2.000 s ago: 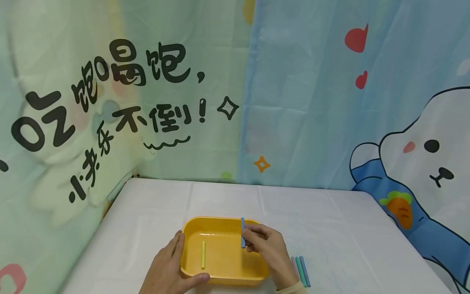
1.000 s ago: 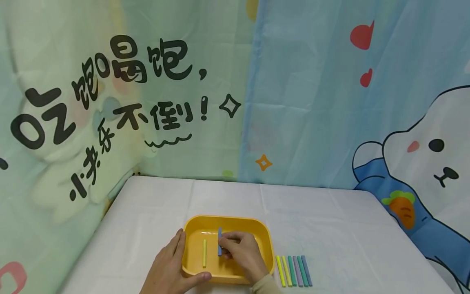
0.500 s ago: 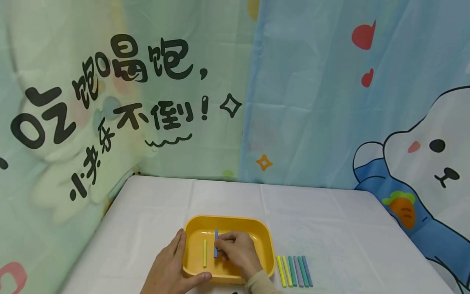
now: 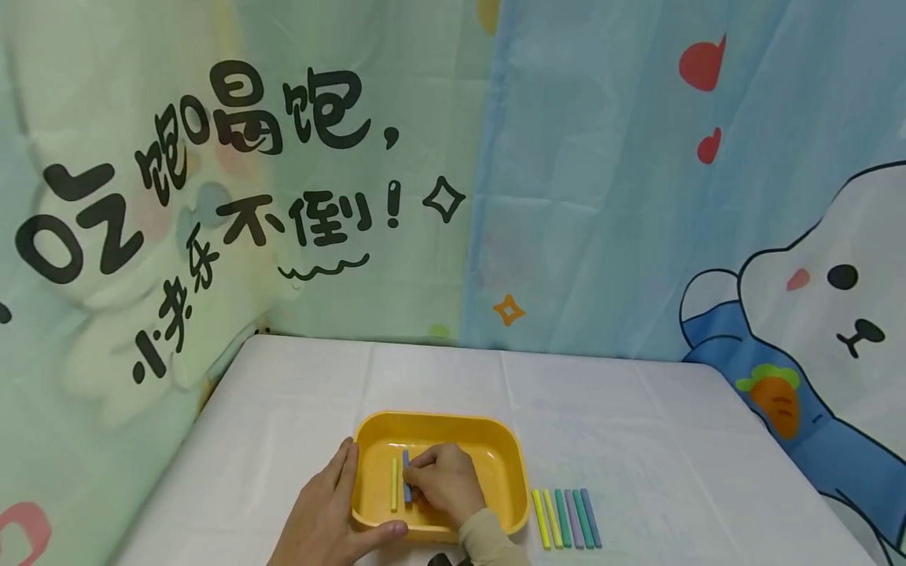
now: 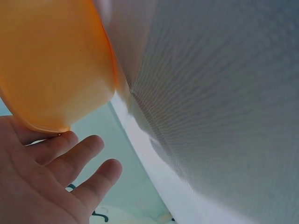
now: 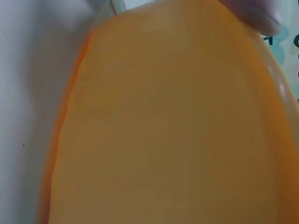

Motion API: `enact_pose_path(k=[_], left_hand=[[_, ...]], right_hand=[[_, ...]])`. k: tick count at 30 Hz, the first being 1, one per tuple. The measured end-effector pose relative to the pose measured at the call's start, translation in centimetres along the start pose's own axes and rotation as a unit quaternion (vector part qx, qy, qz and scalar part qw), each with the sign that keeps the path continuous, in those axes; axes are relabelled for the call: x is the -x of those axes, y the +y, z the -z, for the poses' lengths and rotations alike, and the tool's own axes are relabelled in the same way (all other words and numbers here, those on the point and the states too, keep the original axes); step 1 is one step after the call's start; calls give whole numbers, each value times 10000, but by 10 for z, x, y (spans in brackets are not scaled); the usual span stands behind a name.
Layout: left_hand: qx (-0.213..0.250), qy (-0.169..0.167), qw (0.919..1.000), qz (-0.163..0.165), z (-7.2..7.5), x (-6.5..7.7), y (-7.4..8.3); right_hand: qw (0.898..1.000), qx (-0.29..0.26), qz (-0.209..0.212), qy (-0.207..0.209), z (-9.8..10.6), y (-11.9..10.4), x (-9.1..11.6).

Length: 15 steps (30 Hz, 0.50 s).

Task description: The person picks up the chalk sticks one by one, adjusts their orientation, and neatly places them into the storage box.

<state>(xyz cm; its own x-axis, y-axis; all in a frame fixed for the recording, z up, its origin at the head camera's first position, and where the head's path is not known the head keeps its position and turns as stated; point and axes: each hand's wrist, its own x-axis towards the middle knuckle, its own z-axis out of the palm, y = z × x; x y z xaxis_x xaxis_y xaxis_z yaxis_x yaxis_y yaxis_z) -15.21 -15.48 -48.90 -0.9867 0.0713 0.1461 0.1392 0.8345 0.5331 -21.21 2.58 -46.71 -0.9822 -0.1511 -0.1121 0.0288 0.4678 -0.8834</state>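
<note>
Inside the shallow yellow plastic tray w/ rounded corners [image 4: 502, 464], the R hand [image 4: 447, 481] was pinching a slim blue stick [image 4: 407, 496] betw. thumb and fingers, w/ its length pointing away from the person; if it touched the tray floor, I could not tell. Just to the left of it lay a slim light-yellow stick [image 4: 394, 485], approx. parallel, w/ a narrow gap betw. them. The L hand [image 4: 329, 503] was at the left end of the tray, its fingers extended against the outer wall, its thumb at the near side. A beige sleeve [image 4: 488, 538] covered the R wrist. On the white cloth-covered table [image 4: 637, 440], right of the tray, six sticks stood in a neat row, L to R: a bright yellow stick [image 4: 541, 519], a second yellow stick [image 4: 553, 519], a green stick [image 4: 563, 519], a purple stick [image 4: 574, 519], a second green stick [image 4: 583, 519] and a grey-blue stick [image 4: 591, 519]. Behind hung a pale green fabric backdrop [image 4: 382, 306] w/ black Chinese characters, and a light blue fabric backdrop [image 4: 580, 196].
</note>
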Motion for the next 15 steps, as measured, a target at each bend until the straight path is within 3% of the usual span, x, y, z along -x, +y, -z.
enact_pose_path(k=[3,15], left_hand=[[43,-72,9999,93,1,0,0],[-12,35,10000,-57,0,1,-1]], right_hand=[[9999,135,-7,17,-2,-1,0],[9971,752,-122,42,-10,-4,-3]])
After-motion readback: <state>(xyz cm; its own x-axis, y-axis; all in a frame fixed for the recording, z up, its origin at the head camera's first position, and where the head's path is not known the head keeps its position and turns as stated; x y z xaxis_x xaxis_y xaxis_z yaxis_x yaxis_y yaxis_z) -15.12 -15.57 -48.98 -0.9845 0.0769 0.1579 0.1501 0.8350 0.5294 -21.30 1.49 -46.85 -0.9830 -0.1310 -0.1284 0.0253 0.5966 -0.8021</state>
